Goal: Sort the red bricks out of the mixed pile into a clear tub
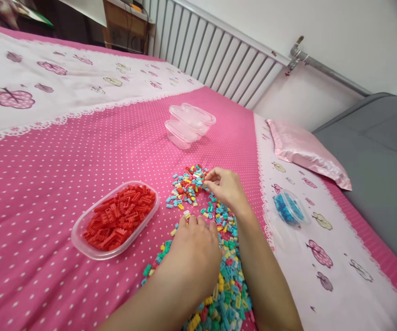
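Multicolored toy bricks [228, 301] lay in a loose heap on the pink dotted bedsheet [46, 193]. The left hand [198, 248] was palm-down over them, fingers slightly curled, couldn't tell if it had any. A tub of red bricks [120, 220] sat off to its left. The right hand [226, 186] had thumb and fingertips pinched close at the heap's far end, couldn't tell on what. Clear tubs [184, 131] sat beyond.
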Demonstrator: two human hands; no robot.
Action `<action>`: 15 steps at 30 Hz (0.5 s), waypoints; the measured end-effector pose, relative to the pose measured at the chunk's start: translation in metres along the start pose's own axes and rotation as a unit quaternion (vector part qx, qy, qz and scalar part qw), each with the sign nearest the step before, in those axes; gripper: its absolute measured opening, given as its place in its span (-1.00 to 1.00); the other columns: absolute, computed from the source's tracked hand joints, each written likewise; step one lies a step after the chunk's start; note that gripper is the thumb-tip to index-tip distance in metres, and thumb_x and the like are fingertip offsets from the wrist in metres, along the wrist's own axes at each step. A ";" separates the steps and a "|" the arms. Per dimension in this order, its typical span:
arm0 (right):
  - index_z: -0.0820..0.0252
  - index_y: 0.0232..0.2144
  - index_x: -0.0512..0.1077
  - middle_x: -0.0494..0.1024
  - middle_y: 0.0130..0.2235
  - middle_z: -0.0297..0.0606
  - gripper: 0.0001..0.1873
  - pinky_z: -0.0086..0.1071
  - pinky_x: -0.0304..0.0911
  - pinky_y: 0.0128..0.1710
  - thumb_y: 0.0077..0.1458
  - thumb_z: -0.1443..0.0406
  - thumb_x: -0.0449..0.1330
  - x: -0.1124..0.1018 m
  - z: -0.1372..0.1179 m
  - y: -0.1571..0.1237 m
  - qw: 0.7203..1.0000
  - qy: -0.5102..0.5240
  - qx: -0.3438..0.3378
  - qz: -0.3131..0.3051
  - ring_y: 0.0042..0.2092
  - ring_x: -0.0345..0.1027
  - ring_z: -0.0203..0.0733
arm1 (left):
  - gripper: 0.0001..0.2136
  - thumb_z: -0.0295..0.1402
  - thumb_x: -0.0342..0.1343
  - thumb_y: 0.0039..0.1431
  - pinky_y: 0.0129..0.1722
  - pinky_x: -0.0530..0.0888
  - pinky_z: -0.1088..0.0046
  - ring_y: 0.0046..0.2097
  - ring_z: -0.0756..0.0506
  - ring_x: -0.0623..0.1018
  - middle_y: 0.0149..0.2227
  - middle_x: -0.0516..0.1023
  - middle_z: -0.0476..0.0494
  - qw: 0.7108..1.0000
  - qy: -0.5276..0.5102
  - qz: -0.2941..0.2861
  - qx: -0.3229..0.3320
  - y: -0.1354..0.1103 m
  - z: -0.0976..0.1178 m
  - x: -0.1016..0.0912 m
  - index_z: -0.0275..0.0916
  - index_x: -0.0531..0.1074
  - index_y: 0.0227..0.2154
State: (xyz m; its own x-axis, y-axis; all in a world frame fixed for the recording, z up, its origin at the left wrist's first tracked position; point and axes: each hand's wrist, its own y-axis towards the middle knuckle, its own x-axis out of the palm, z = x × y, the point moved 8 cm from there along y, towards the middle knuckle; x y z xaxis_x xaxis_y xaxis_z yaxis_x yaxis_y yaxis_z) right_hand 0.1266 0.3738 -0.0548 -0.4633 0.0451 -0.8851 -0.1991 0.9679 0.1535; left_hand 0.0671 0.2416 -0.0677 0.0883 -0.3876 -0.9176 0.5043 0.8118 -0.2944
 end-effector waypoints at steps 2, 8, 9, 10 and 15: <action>0.16 -0.42 0.41 0.54 -0.38 -0.33 -0.91 -0.43 0.23 -0.32 -0.05 0.27 0.18 -0.008 0.010 0.000 1.000 -0.001 0.024 0.010 -0.35 0.40 -0.29 | -0.52 -0.31 -0.22 0.24 0.11 0.09 0.00 0.19 -0.34 0.16 0.16 0.16 -0.47 1.000 0.001 0.009 0.006 -0.002 -0.001 -0.005 -0.43 0.08 0.18; 0.19 -0.21 0.40 0.53 -0.23 -0.23 -0.56 -0.37 0.25 -0.25 -0.21 0.21 0.31 -0.003 0.039 0.001 0.994 -0.056 0.073 -0.055 -0.23 0.40 -0.19 | -0.49 -0.22 -0.26 0.25 0.12 0.08 0.02 0.22 -0.35 0.08 0.20 0.09 -0.48 0.998 -0.003 0.037 -0.054 -0.002 -0.016 -0.015 -0.41 0.07 0.19; 0.19 -0.15 0.38 0.52 -0.20 -0.21 -0.48 -0.36 0.25 -0.24 -0.22 0.18 0.32 0.002 0.041 0.001 0.993 -0.054 0.075 -0.069 -0.21 0.39 -0.18 | -0.49 -0.23 -0.26 0.25 0.10 0.11 0.03 0.21 -0.35 0.11 0.19 0.10 -0.48 0.997 0.001 0.035 -0.072 -0.001 -0.020 -0.014 -0.41 0.07 0.18; 0.19 -0.10 0.35 0.51 -0.18 -0.20 -0.41 -0.35 0.25 -0.23 -0.24 0.16 0.33 0.006 0.043 0.001 0.992 -0.052 0.076 -0.081 -0.20 0.39 -0.17 | -0.50 -0.24 -0.26 0.25 0.08 0.14 0.03 0.19 -0.35 0.14 0.19 0.11 -0.49 0.996 0.007 0.031 -0.086 -0.001 -0.023 -0.013 -0.41 0.08 0.18; 0.24 -0.03 0.29 0.46 -0.14 -0.14 -0.29 -0.35 0.23 -0.24 -0.27 0.14 0.33 0.020 0.039 0.001 0.989 -0.071 0.066 -0.112 -0.16 0.35 -0.13 | -0.55 -0.31 -0.25 0.25 -0.09 0.32 0.17 0.03 -0.31 0.35 0.01 0.36 -0.47 0.994 0.016 0.018 -0.111 0.001 -0.027 -0.012 -0.46 0.19 0.11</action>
State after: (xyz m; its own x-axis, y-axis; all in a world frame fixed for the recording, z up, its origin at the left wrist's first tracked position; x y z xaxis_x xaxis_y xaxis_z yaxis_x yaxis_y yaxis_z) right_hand 0.1504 0.3856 -0.0897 -0.2935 -0.1486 -0.9443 -0.1644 0.9810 -0.1032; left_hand 0.0429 0.2591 -0.0641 0.0735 -0.3451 -0.9357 0.2990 0.9027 -0.3094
